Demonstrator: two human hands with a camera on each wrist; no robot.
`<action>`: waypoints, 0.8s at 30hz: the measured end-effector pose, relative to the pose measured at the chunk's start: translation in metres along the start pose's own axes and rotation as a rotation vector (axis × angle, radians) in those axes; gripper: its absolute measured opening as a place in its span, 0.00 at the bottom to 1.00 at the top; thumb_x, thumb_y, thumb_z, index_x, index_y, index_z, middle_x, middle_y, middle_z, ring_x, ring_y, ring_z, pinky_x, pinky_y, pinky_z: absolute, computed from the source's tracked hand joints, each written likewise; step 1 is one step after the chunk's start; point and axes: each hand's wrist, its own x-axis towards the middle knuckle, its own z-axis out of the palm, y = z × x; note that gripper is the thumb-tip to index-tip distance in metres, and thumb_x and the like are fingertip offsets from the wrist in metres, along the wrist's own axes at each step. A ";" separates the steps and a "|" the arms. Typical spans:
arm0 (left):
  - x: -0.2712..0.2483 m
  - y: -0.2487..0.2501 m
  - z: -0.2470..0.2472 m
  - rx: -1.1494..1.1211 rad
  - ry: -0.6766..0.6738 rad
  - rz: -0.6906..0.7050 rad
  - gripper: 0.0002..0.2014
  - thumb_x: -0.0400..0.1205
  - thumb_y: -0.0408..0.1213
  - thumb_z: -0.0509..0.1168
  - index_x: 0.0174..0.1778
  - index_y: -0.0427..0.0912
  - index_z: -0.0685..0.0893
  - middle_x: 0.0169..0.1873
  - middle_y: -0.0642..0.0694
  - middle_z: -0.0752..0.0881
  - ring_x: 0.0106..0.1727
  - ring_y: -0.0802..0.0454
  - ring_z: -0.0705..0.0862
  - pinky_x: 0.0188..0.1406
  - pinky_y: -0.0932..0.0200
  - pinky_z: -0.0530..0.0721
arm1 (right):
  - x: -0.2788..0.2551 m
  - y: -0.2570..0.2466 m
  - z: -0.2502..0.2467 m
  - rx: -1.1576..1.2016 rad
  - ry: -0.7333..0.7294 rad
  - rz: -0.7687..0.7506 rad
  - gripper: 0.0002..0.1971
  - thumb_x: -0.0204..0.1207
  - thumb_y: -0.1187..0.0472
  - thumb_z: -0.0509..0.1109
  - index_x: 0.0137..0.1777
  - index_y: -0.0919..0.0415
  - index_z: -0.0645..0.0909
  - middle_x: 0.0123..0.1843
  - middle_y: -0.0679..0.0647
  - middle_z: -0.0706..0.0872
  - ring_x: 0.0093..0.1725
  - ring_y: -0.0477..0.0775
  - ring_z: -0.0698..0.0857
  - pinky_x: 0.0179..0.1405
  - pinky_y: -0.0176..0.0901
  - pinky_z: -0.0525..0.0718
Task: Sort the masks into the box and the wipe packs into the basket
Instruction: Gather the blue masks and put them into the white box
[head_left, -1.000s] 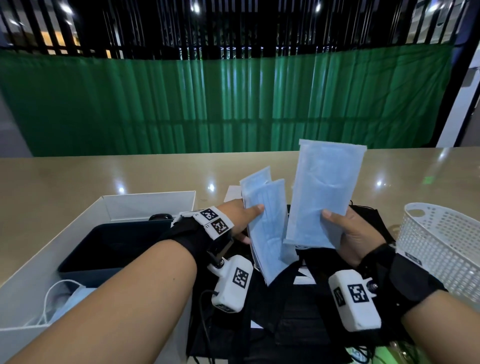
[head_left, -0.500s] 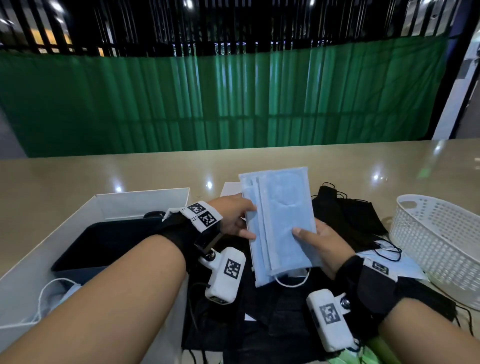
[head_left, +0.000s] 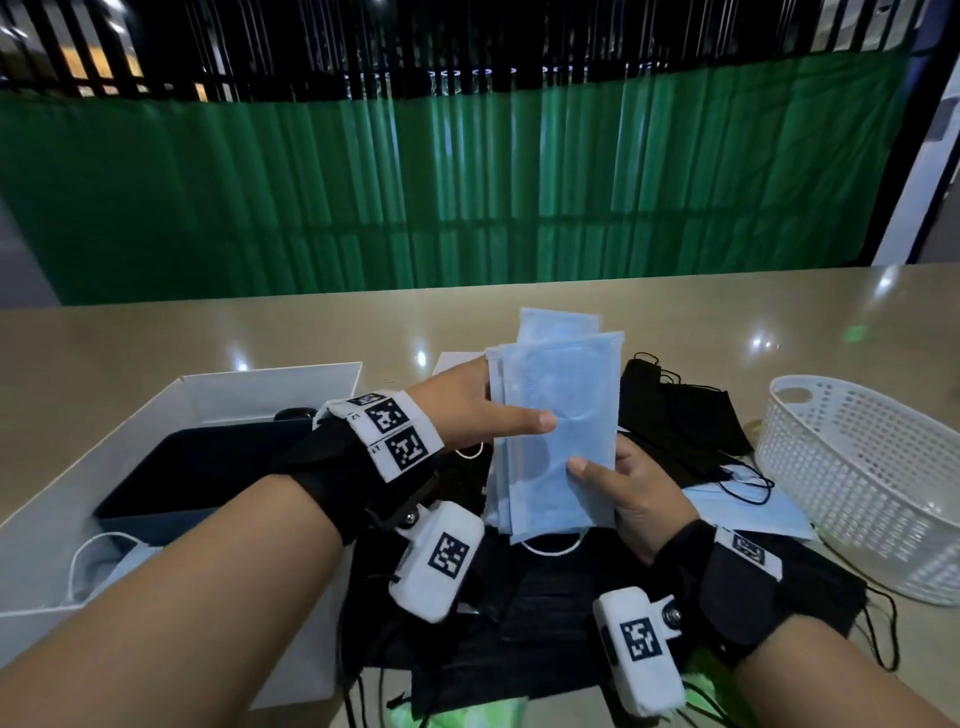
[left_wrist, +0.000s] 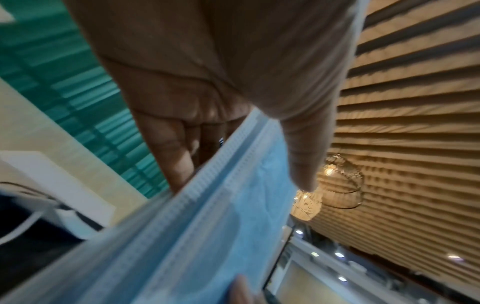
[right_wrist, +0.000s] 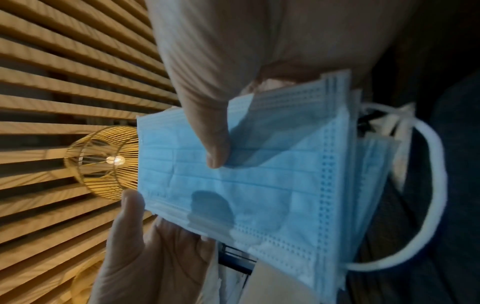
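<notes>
Both hands pinch stack of pale blue pleated masks (head_left: 558, 431) above worktop centre: left hand (head_left: 467, 410), right hand (head_left: 641, 493). White box (head_left: 218, 389) at 9 o'clock holds few masks; white perforated basket (head_left: 862, 467) at 3 o'clock looks empty. Black masks (head_left: 685, 415) remain.

I count one white box (head_left: 270, 382), one white basket (head_left: 862, 483), one fanned stack of blue masks (head_left: 558, 431), and a pile of black masks (head_left: 685, 421) too tangled to number.
</notes>
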 end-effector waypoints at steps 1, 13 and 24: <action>-0.001 0.003 0.006 -0.012 0.037 0.026 0.34 0.62 0.58 0.74 0.65 0.54 0.79 0.59 0.54 0.87 0.60 0.56 0.85 0.63 0.51 0.82 | -0.002 -0.005 0.000 0.006 0.002 -0.031 0.38 0.48 0.43 0.87 0.58 0.59 0.84 0.56 0.60 0.89 0.53 0.57 0.89 0.47 0.44 0.87; 0.000 -0.042 0.078 -0.239 0.220 -0.082 0.27 0.62 0.47 0.78 0.58 0.53 0.82 0.56 0.52 0.88 0.56 0.55 0.87 0.62 0.53 0.83 | -0.026 -0.011 -0.014 -0.236 0.105 -0.058 0.27 0.61 0.52 0.82 0.57 0.47 0.72 0.54 0.52 0.87 0.55 0.53 0.86 0.54 0.48 0.86; -0.010 -0.027 0.076 -0.242 0.441 0.113 0.16 0.72 0.30 0.72 0.51 0.53 0.82 0.44 0.56 0.87 0.49 0.56 0.86 0.52 0.61 0.83 | -0.024 -0.040 0.019 -0.334 0.157 -0.172 0.17 0.75 0.47 0.70 0.60 0.47 0.71 0.59 0.47 0.83 0.63 0.47 0.82 0.65 0.40 0.79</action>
